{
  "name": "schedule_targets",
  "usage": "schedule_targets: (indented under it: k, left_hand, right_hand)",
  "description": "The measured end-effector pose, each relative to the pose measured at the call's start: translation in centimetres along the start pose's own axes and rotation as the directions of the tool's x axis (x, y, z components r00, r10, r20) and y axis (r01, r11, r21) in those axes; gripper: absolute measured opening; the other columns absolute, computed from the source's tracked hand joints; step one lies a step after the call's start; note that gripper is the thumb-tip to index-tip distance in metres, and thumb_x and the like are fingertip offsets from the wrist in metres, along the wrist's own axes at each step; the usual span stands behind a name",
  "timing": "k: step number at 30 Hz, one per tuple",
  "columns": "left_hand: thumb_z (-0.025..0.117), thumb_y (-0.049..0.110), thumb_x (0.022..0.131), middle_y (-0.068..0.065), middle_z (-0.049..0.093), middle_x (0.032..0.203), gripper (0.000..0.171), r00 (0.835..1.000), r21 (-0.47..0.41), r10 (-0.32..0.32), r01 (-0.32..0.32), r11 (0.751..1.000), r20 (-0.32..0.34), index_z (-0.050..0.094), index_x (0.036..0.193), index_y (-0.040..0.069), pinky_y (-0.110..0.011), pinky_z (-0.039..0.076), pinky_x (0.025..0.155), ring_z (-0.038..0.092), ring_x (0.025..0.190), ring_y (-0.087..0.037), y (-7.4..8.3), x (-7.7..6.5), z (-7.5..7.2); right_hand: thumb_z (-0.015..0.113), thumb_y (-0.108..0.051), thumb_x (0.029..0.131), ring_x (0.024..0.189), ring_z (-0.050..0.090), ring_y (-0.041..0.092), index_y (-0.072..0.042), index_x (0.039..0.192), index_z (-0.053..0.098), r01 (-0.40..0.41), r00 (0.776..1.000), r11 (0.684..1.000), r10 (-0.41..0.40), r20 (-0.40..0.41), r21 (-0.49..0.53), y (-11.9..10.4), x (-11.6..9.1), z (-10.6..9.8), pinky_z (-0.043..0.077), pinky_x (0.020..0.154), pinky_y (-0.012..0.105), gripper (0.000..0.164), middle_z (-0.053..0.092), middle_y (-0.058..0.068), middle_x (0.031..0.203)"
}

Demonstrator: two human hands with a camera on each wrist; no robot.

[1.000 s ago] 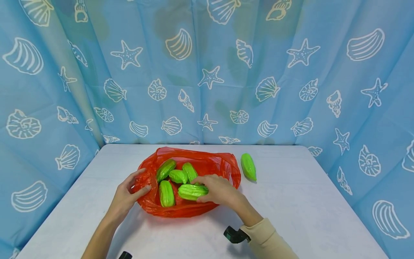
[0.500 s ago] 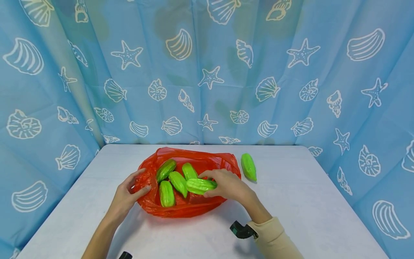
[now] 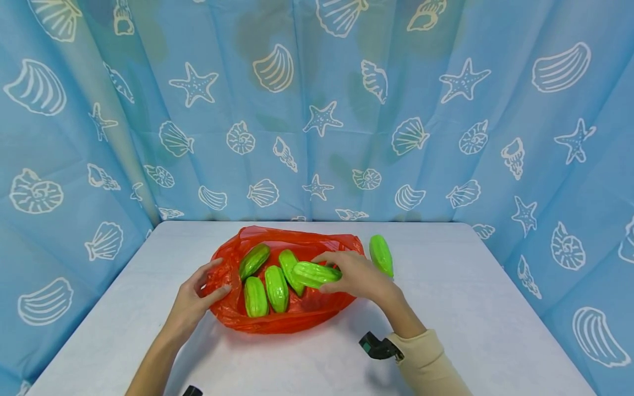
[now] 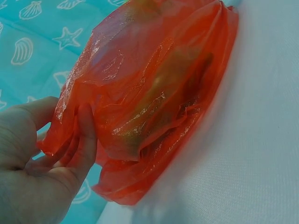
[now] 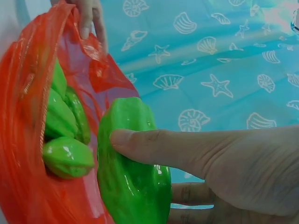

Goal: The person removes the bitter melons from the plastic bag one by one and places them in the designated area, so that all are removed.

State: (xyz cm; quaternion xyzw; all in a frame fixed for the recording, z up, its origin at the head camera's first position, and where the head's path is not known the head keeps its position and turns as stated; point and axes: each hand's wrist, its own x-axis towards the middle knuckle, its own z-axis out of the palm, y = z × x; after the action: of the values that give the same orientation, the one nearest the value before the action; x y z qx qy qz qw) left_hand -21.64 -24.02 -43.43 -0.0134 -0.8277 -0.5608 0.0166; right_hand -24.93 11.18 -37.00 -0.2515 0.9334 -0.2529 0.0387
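Note:
A red plastic bag point(image 3: 233, 319) lies on the white table with its mouth spread wide. Several glossy green ridged gourds point(image 3: 276, 289) rest inside it. My left hand point(image 3: 198, 291) grips the bag's left rim, the film pinched between thumb and fingers in the left wrist view. Over the right part of the bag, my right hand point(image 3: 359, 278) holds another ridged gourd point(image 5: 133, 182). Its thumb lies across the near face, and the fingers go behind. One more ridged gourd point(image 3: 380, 254) sits on the table just beyond the bag's right side.
The white table point(image 3: 495, 330) extends around the bag on all sides. A blue curtain point(image 3: 346, 154) with white shells and starfish hangs behind and beside it. A small black device point(image 3: 378, 346) is strapped at the right sleeve cuff.
My right hand has lifted the gourd it holds up and rightward from the others. The gourds left in the bag have shifted and rolled a little. My left hand stays at the rim.

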Motion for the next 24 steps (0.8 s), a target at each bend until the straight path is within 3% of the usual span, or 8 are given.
schedule_targets:
  k: [6,16,24]
  left_hand:
    - [0.071,0.035,0.090,-0.011,0.040,0.155,0.072,1.000,-0.005,-0.001,0.001,1.000,-0.002,0.034,0.151,0.028,-0.029,0.057,0.091,0.048,0.134,-0.034,-0.1,0.1,-0.1]
    - [0.071,0.035,0.089,-0.012,0.040,0.154,0.073,1.000,-0.003,0.012,-0.012,1.000,-0.011,0.034,0.151,0.026,-0.029,0.057,0.090,0.049,0.133,-0.035,-0.1,0.0,0.0]
    - [0.071,0.035,0.090,-0.012,0.041,0.153,0.072,0.999,0.008,0.034,-0.034,0.999,-0.016,0.035,0.151,0.026,-0.029,0.058,0.090,0.050,0.133,-0.034,-0.3,-0.1,0.0]
  right_hand:
    - [0.082,-0.032,0.079,0.101,0.059,0.013,-0.024,0.129,0.062,0.001,0.999,1.000,-0.001,-0.035,0.011,1.1,-0.3,-1.0,0.059,0.079,0.027,0.054,0.067,-0.006,0.114]
    - [0.080,-0.034,0.081,0.100,0.055,0.018,-0.025,0.132,0.059,-0.067,0.995,0.998,0.067,-0.078,-0.003,3.7,-1.6,-2.6,0.055,0.074,0.030,0.056,0.066,-0.001,0.110]
    - [0.079,-0.036,0.082,0.099,0.057,0.022,-0.022,0.135,0.059,-0.096,0.987,0.995,0.094,-0.130,-0.008,5.6,-2.4,-3.6,0.054,0.074,0.030,0.059,0.066,0.006,0.117]
